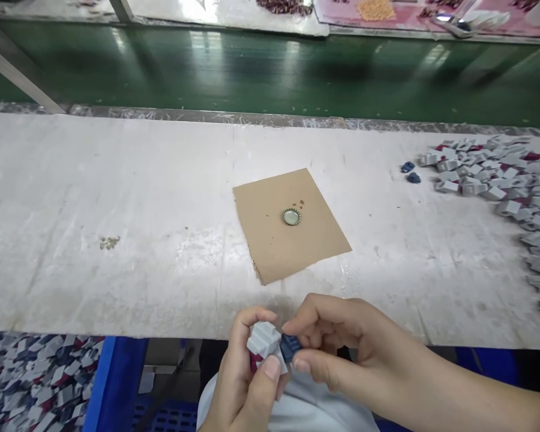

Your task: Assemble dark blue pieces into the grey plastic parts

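Note:
In front of the table's near edge, my left hand [245,384] is closed around a small light grey plastic piece [263,339] with stepped ridges and a dark red part low on its side. My right hand [355,339] pinches a dark blue plastic piece [290,348] between thumb and forefinger. The blue piece sits against the right side of the grey one; whether the two are joined I cannot tell. Beyond the hands lies a square of brown cardboard [274,255] bearing an upturned bottle cap [291,216] and a few brown crumbs.
A pile of grey and dark red pieces [490,174] covers the table's right side, with two small blue parts [413,178] beside it. At lower left, a blue crate [112,384] holds many similar pieces. A green belt [252,72] runs behind the white table [117,180].

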`<state>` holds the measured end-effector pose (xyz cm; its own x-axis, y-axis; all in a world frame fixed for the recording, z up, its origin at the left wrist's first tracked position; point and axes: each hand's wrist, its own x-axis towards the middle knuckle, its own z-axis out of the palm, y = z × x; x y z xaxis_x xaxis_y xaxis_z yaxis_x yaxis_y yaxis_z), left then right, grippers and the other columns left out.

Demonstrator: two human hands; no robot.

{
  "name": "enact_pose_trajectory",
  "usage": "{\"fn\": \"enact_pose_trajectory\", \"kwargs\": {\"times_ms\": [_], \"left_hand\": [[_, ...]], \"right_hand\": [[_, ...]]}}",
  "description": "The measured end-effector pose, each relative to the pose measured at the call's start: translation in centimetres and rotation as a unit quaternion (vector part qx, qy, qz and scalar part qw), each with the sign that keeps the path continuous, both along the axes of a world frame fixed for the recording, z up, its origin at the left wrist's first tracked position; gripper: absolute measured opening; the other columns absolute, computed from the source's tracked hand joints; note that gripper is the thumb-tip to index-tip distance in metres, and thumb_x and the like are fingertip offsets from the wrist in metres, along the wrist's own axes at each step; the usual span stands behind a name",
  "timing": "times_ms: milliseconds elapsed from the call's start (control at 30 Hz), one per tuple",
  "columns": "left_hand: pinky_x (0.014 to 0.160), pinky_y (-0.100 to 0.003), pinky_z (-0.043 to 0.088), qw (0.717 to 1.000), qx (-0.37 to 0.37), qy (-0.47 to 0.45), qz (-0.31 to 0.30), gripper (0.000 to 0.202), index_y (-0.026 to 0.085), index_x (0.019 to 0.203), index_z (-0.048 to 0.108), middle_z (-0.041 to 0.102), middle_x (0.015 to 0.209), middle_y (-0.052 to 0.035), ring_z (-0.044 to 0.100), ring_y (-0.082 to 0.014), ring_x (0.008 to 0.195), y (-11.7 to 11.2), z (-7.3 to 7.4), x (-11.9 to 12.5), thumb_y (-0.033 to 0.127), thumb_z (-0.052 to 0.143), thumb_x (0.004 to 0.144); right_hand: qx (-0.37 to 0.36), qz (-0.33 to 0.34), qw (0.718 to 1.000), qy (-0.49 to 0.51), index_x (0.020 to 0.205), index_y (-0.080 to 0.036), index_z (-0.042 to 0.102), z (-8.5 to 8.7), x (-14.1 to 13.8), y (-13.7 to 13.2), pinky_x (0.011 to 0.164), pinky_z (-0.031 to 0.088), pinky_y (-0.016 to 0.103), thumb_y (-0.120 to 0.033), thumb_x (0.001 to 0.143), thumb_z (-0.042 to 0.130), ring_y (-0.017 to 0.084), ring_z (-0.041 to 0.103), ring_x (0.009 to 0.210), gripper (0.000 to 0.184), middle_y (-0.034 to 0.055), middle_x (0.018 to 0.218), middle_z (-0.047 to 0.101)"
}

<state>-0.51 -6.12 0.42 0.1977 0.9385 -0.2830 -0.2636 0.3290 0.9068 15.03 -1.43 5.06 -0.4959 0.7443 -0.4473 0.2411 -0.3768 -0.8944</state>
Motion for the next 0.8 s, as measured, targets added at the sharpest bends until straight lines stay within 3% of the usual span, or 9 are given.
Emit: {"fn": "enact_pose_trajectory", "kwargs": {"times_ms": [100, 267, 500, 800], "left_hand": [[0.037, -0.017, 0.026, 0.999, -0.043, -0.013, 0.014, 0.024, 0.029, 0.103, 0.051, 0.039, 0.059, 0.0039, 0.031, -0.0083, 0.043, 0.4, 0.2, -0.1, 0.044, 0.047, 0.085], [0.040, -0.022, 0.026, 0.998, -0.003, 0.021, 0.053, 0.023, 0.023, 0.086, 0.053, 0.042, 0.047, 0.0054, 0.035, -0.0098, 0.039, 0.8, 0.8, 0.4, 0.044, 0.045, 0.087], [0.036, -0.023, 0.018, 0.986, 0.036, 0.077, 0.140, 0.024, 0.022, 0.086, 0.059, 0.037, 0.046, 0.0056, 0.023, -0.0079, 0.036, 0.8, 1.6, 1.3, 0.045, 0.052, 0.083], [0.040, -0.025, 0.011, 0.966, 0.088, 0.089, 0.228, 0.019, 0.028, 0.085, 0.059, 0.031, 0.052, 0.0059, 0.015, -0.0080, 0.038, 0.2, 1.7, 2.6, 0.045, 0.053, 0.081]], "right_hand": [[-0.091, -0.018, 0.995, 0.040, 0.082, -0.020, 0.051, -0.2, -0.3, 0.2, 0.051, 0.043, 0.017, -0.021, 0.080, 0.058, 0.006, 0.049, 0.055, 0.007, -0.0058, 0.064, 0.051], [-0.177, 0.008, 0.981, 0.079, 0.082, -0.020, 0.047, 0.1, -0.1, 0.5, 0.052, 0.045, 0.018, -0.023, 0.076, 0.064, 0.007, 0.050, 0.058, 0.018, -0.0052, 0.065, 0.053], [0.001, -0.015, 0.999, 0.048, 0.077, -0.020, 0.050, 0.0, -0.4, -0.5, 0.057, 0.043, 0.020, -0.022, 0.078, 0.062, 0.008, 0.049, 0.062, 0.013, -0.0034, 0.068, 0.052], [0.043, -0.046, 0.996, 0.058, 0.069, -0.021, 0.048, 0.4, -0.9, -0.9, 0.052, 0.043, 0.021, -0.018, 0.074, 0.064, 0.009, 0.048, 0.054, 0.017, -0.0027, 0.062, 0.051]]}}
